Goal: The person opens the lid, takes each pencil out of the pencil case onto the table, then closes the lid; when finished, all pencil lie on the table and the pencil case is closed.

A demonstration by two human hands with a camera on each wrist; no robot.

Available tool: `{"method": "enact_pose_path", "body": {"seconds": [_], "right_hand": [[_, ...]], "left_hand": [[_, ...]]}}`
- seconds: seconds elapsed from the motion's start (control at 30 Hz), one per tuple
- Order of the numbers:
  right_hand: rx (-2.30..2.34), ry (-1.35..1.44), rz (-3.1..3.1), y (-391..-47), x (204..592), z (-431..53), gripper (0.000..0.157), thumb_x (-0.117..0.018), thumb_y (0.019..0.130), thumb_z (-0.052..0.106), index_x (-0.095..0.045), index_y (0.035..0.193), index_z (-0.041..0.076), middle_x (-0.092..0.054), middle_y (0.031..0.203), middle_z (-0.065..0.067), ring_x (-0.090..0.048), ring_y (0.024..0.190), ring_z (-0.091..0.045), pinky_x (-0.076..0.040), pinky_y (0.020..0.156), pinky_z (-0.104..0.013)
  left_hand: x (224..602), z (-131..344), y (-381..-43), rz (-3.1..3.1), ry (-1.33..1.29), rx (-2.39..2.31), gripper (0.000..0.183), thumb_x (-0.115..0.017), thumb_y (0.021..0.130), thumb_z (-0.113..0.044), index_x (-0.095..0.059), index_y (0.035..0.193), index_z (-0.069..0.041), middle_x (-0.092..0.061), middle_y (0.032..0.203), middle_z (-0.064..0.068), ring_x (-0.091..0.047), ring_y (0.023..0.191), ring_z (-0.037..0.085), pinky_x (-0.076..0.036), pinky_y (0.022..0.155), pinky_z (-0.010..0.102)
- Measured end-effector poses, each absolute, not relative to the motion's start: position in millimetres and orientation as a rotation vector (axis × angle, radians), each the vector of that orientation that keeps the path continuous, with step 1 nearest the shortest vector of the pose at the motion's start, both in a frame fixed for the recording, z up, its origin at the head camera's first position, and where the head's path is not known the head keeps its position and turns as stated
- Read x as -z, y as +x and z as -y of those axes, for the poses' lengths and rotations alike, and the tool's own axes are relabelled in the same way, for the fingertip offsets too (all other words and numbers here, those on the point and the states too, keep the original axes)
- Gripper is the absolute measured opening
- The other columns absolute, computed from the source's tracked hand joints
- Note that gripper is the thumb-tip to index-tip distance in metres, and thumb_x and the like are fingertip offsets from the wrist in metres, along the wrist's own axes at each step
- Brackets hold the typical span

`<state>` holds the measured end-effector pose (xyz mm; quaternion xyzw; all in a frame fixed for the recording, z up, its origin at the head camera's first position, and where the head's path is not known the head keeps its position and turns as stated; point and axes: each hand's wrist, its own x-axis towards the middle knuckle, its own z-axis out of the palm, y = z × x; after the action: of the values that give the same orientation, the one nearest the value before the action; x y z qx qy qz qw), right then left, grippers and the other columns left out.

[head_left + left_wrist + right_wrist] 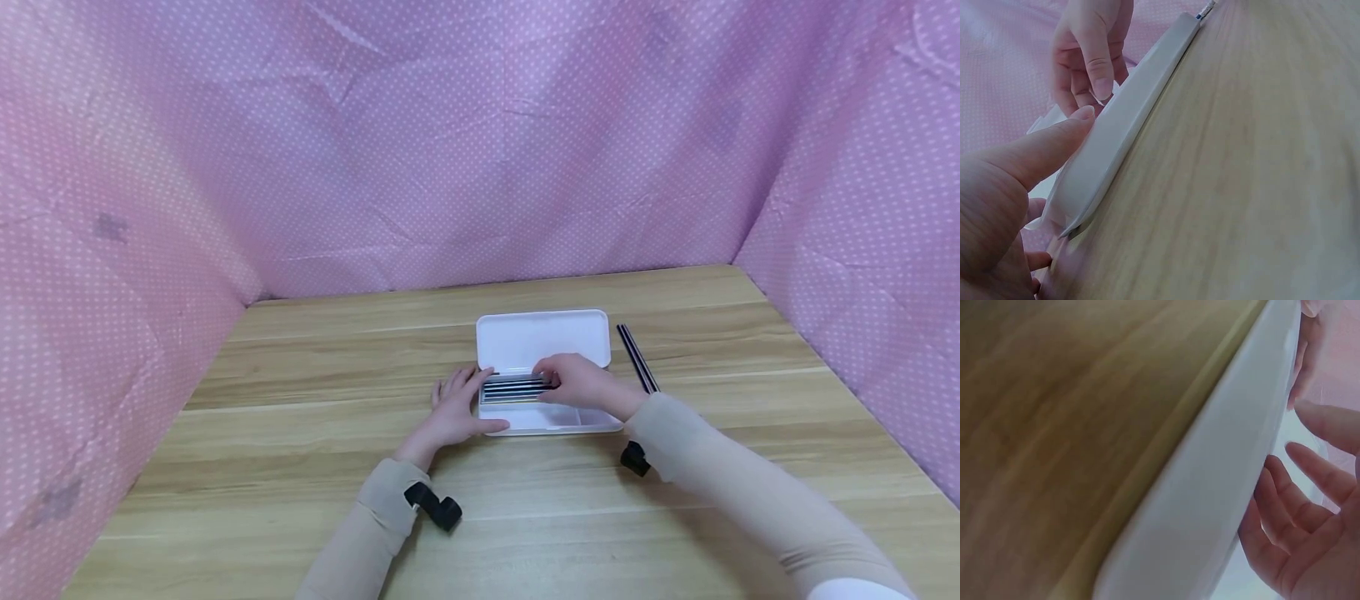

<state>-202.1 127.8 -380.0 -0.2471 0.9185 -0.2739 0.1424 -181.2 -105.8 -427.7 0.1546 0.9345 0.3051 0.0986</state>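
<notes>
A white pencil case [543, 336] lies open on the table, its lid folded back toward the far side. Several dark, silver-striped pencils [513, 389] rest side by side in its left part. My left hand [452, 417] spans the left end of the case and grips it; the thumb [1054, 147] presses the near wall and the forefinger reaches along the back edge. My right hand [581, 383] is over the inside, thumb and forefinger spread apart around the pencils' right ends. Its lower fingers are partly hidden behind the near wall in the right wrist view.
Two more dark pencils [637, 358] lie on the wooden table [337, 400] just right of the case, their near ends behind the right wrist. A pink dotted cloth [480, 150] hangs around the back and sides of the table.
</notes>
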Motion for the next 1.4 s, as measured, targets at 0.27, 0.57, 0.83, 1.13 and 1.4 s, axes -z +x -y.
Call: {"method": "enact_pose_path", "body": {"seconds": [0.27,0.57,0.83,1.13,1.4], "right_hand": [[0.715,-0.782,-2.615,-203.7,383.2,-127.2,0.028,-0.070,0.085,0.010,-0.066,0.112,0.003,-0.063,0.087,-0.002,-0.053,0.079,-0.014,-0.048,0.078,-0.032],[0.727,-0.734,-2.592,-202.0,383.1,-126.8,0.022,-0.069,0.085,0.009,-0.067,0.107,0.007,-0.060,0.082,0.001,-0.051,0.077,-0.013,-0.047,0.075,-0.030],[0.717,-0.785,-2.566,-203.6,385.6,-127.6,0.016,-0.067,0.087,0.008,-0.067,0.103,0.008,-0.058,0.078,0.002,-0.049,0.073,-0.011,-0.044,0.072,-0.027],[0.694,-0.870,-2.543,-204.2,383.3,-129.4,0.017,-0.067,0.086,0.007,-0.067,0.102,0.008,-0.059,0.080,0.002,-0.050,0.074,-0.011,-0.045,0.072,-0.026],[0.665,-0.901,-2.536,-206.8,385.4,-130.4,0.017,-0.068,0.085,0.004,-0.067,0.101,0.008,-0.059,0.080,0.002,-0.050,0.074,-0.011,-0.045,0.072,-0.026]], "left_hand": [[428.5,106.1,-182.2,-2.775,0.460,-0.893,0.086,-0.076,0.076,-0.046,-0.034,0.147,-0.023,-0.022,0.156,0.013,-0.010,0.144,0.037,0.005,0.112,0.059],[428.5,106.3,-181.5,-2.763,0.456,-0.901,0.086,-0.076,0.076,-0.046,-0.033,0.147,-0.024,-0.022,0.156,0.013,-0.009,0.144,0.037,0.007,0.112,0.059],[428.3,106.2,-181.0,-2.762,0.450,-0.894,0.086,-0.075,0.076,-0.047,-0.033,0.147,-0.024,-0.021,0.156,0.013,-0.009,0.144,0.037,0.006,0.112,0.059],[429.6,106.4,-180.0,-2.771,0.452,-0.900,0.086,-0.076,0.076,-0.046,-0.034,0.147,-0.024,-0.022,0.155,0.013,-0.011,0.144,0.037,0.006,0.112,0.059],[430.5,106.5,-180.8,-2.770,0.455,-0.903,0.086,-0.076,0.076,-0.047,-0.033,0.147,-0.024,-0.021,0.156,0.013,-0.011,0.144,0.037,0.006,0.112,0.059]]}}
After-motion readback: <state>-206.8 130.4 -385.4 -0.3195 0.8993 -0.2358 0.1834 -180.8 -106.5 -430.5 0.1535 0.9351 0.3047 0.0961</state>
